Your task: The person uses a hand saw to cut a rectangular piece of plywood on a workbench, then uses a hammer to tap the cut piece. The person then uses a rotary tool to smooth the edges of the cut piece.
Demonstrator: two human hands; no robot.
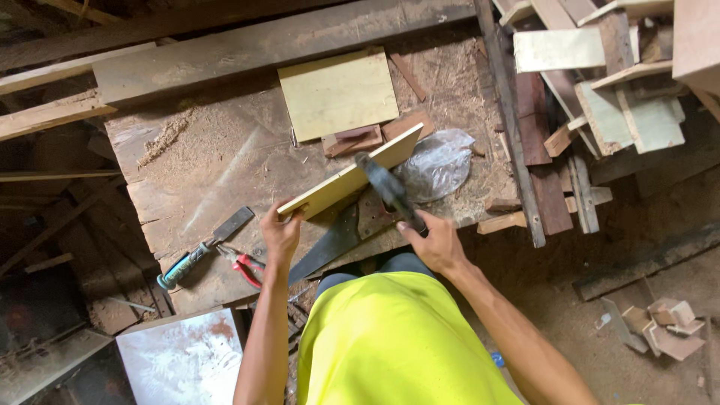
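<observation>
I look down over my yellow shirt [397, 337] at a rough wooden bench [202, 172] dusted with sawdust.

My left hand [281, 234] is at the bench's near edge, its grip closed on the near end of a pale board [349, 180]. The board stands on its long edge and slants away from me toward the right.

My right hand [435, 241] is just right of it, its grip closed around the handle of a hammer [384, 184]. The hammer is blurred; its head reaches up to the board's far half, and I cannot tell whether it touches.

Under the board, a saw [330, 244] lies at the near edge, its blade pointing back toward me.

Left of my left hand, red-handled pliers [244, 266] lie at the near edge, and beside them a chisel [202, 247] with a blue-green handle.

Near the right edge, just beyond the hammer, lies a crumpled clear plastic bag [442, 161].

Farther in, small reddish wood blocks [360, 139] sit mid-bench, touching a flat pale panel [337, 94] toward the far edge.

A long plank [247, 49] runs along the far edge.

Beyond the right edge, a heap of offcuts [600, 90] is piled. Below it on the dirt floor, a few scraps [664, 330] lie well apart from the bench.
</observation>
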